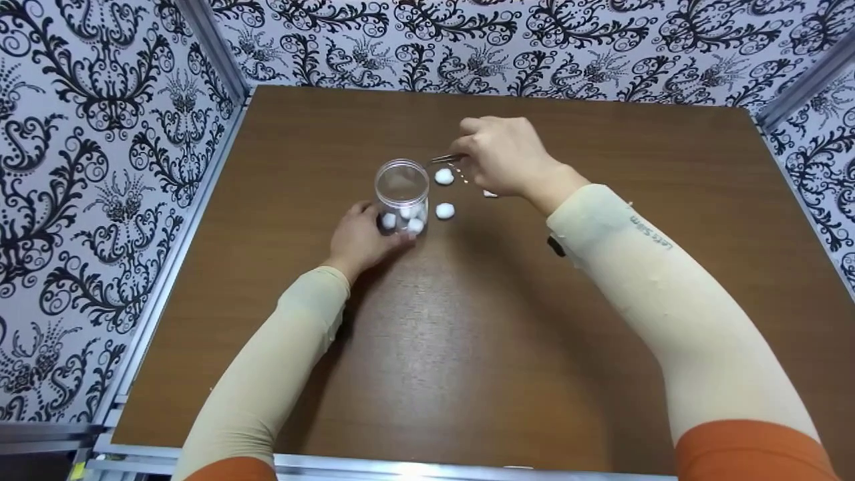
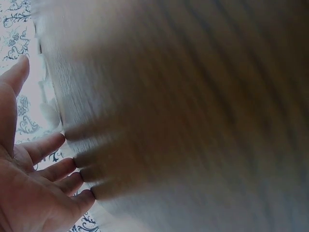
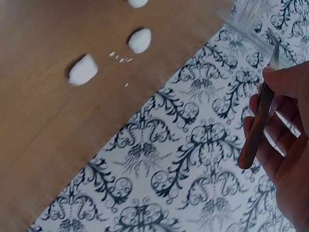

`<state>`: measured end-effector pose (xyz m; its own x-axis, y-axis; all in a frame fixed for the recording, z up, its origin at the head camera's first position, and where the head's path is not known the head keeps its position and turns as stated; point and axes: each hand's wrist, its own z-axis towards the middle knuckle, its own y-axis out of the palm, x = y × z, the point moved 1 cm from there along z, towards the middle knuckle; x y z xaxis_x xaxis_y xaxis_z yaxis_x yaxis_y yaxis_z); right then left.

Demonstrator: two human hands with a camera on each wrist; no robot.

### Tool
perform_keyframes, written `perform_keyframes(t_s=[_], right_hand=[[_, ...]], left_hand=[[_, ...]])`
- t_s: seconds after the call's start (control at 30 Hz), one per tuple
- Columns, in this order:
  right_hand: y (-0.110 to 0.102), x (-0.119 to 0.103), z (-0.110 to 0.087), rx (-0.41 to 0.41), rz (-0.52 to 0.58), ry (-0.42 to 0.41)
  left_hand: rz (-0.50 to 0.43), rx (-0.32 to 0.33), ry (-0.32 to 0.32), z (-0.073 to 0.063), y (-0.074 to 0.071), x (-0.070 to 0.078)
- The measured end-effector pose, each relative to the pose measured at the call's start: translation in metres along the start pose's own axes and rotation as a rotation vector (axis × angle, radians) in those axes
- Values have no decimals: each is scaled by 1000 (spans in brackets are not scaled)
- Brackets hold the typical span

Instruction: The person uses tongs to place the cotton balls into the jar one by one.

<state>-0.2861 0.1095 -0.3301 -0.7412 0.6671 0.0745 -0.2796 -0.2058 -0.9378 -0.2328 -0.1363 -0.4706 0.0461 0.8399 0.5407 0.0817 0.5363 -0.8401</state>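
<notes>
A clear plastic jar (image 1: 401, 182) stands on the table, with several white cotton balls (image 1: 415, 226) in its lower part. My left hand (image 1: 366, 239) holds the jar low on its near left side, thumb across the front. In the left wrist view, the fingertips (image 2: 58, 167) rest on the tabletop. My right hand (image 1: 502, 155) grips bent-tip metal tweezers (image 3: 259, 123) above the table, just right of the jar's rim. Nothing shows between the tweezer tips. Two loose cotton balls, one farther (image 1: 444, 176) and one nearer (image 1: 445, 211), lie right of the jar.
Small white bits (image 3: 120, 59) are scattered near the loose balls. Another white piece (image 1: 490, 194) shows partly from under the right wrist. The brown table (image 1: 414, 374) has patterned walls (image 1: 461, 47) at its back and sides, with a metal frame along the front edge.
</notes>
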Motion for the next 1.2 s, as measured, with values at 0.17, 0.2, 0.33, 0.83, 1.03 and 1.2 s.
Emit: perform_keyframes(t_s=[0.17,0.2,0.33,0.83,1.03,1.2], right_hand=[[10,17,-19,-20,-7,53],[14,20,-23,-34,-8,63],[35,27,-37,-102,-10,77],[80,20,-46,-161,-14,60],[83,18,-47,-161,-12,34],[86,18,-48,-167,-5,38]], left_hand=[[4,-3,4,1,1,-1],[4,-4,4,1,1,-1],[15,-12,-2,1,1,-2],[24,2,-7,2,1,0],[3,-19,-20,1,0,0],[-4,-27,-26,0,-1,0]])
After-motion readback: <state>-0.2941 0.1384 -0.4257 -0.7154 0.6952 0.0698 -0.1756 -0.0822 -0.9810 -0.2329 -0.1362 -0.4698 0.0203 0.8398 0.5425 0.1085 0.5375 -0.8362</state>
